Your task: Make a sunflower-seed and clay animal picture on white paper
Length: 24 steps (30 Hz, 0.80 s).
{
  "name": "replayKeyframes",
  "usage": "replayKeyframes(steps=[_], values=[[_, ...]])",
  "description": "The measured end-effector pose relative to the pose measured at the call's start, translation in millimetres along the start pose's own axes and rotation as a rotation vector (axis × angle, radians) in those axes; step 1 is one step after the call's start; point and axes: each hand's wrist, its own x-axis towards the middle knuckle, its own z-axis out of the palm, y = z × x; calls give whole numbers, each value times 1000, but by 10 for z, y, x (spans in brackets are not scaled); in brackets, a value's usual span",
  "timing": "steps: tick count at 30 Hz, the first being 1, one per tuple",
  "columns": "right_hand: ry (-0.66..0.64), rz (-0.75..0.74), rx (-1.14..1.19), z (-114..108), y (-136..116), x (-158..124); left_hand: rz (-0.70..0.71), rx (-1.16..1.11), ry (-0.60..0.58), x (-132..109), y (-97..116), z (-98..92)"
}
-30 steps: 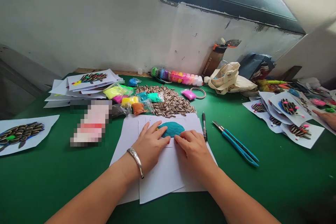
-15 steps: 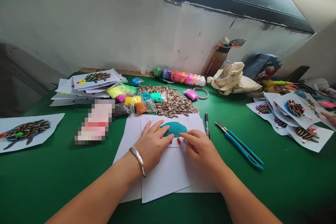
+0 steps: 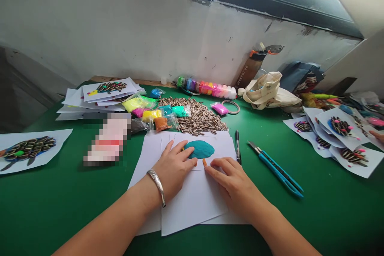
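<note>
A flat teal oval of modelling clay (image 3: 200, 150) lies on white paper (image 3: 192, 208), with small orange clay pieces (image 3: 204, 162) along its lower edge. My left hand (image 3: 175, 160), wearing a silver bangle (image 3: 157, 186), rests with spread fingers over the oval's left end, holding nothing. Part of that end and a bit of yellow are hidden beneath its fingers. My right hand (image 3: 232, 176) is at the lower right of the oval, one fingertip touching an orange piece. Its other fingers are bent but apart, gripping nothing visible.
Striped sunflower seeds (image 3: 204, 118) and bagged coloured clay (image 3: 151, 115) lie beyond the paper. A black pen (image 3: 238, 146) and a blue utility knife with bared blade (image 3: 279, 172) are on the right. Seed-decorated pictures (image 3: 339, 124) lie near another person's hand (image 3: 378, 135); more are stacked left.
My right hand has moved down from the oval's right edge to the orange piece below it, uncovering that edge. My left hand stays in place. The view has shifted slightly.
</note>
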Motion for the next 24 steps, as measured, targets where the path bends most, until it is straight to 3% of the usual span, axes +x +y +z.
replayKeyframes(steps=[6,10,15,19,24], values=[[35,27,4,34,-11,25,-13,18,-20,0,15,-2],[32,68,142,27,18,-1,-10,-12,-35,4,17,-42],[-5,250,342,-123,170,87,-19,-45,49,8,-23,-71],[5,362,114,-206,361,389,-29,-35,107,14,-46,-92],[12,441,-261,-45,538,753,-68,-20,123,25,-63,-101]])
